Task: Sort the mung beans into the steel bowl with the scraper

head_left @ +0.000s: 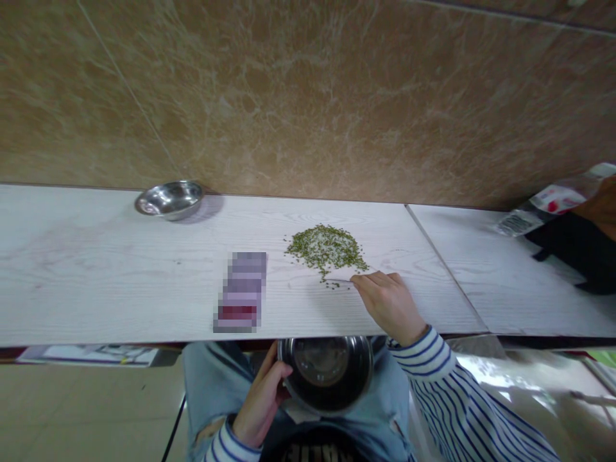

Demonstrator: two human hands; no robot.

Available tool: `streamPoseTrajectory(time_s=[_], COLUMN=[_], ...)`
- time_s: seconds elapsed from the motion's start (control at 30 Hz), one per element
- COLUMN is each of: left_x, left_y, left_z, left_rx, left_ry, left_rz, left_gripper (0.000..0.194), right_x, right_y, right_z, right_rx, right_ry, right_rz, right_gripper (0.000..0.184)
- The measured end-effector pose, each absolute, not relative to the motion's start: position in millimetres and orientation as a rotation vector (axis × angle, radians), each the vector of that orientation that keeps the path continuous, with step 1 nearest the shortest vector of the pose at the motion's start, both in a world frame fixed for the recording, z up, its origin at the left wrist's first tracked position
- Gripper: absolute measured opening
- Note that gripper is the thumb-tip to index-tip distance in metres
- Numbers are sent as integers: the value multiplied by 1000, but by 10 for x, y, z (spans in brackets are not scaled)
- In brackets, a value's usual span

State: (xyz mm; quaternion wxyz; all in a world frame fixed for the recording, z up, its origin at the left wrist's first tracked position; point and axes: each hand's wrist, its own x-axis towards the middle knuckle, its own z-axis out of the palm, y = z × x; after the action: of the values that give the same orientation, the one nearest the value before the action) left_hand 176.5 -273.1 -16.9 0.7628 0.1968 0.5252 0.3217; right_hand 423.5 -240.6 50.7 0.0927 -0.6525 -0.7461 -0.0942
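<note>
A pile of small green beans mixed with white grains (325,247) is spread on the white table, a few beans straying toward its front. My right hand (387,301) is closed around a thin metal utensil (339,280), whose tip reaches the stray beans at the pile's near side. Its kind cannot be made out. Below the table's front edge, over my lap, a deep steel bowl (325,375) is tilted so that its inside shows. My left hand (264,398) grips this bowl by its left rim, thumb on the near side. No beans can be made out in it.
A second, shallow steel bowl (171,200) stands at the back left by the wall. A pixelated flat rectangle (240,292) lies left of the pile. At the right are a clear plastic package (543,205) and a black item (577,247).
</note>
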Motion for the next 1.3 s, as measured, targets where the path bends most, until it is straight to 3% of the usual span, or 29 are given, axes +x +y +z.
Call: streamPoseTrajectory(time_s=[1.3], left_x=[1683], left_y=[-2727], left_z=[-246], left_rx=[429], left_ry=[1096], left_rz=[718], left_gripper=[57], right_x=[4129], right_y=[-2288], right_z=[495], right_rx=[-1888], right_ry=[-2218], right_rz=[-207], right_gripper=[17])
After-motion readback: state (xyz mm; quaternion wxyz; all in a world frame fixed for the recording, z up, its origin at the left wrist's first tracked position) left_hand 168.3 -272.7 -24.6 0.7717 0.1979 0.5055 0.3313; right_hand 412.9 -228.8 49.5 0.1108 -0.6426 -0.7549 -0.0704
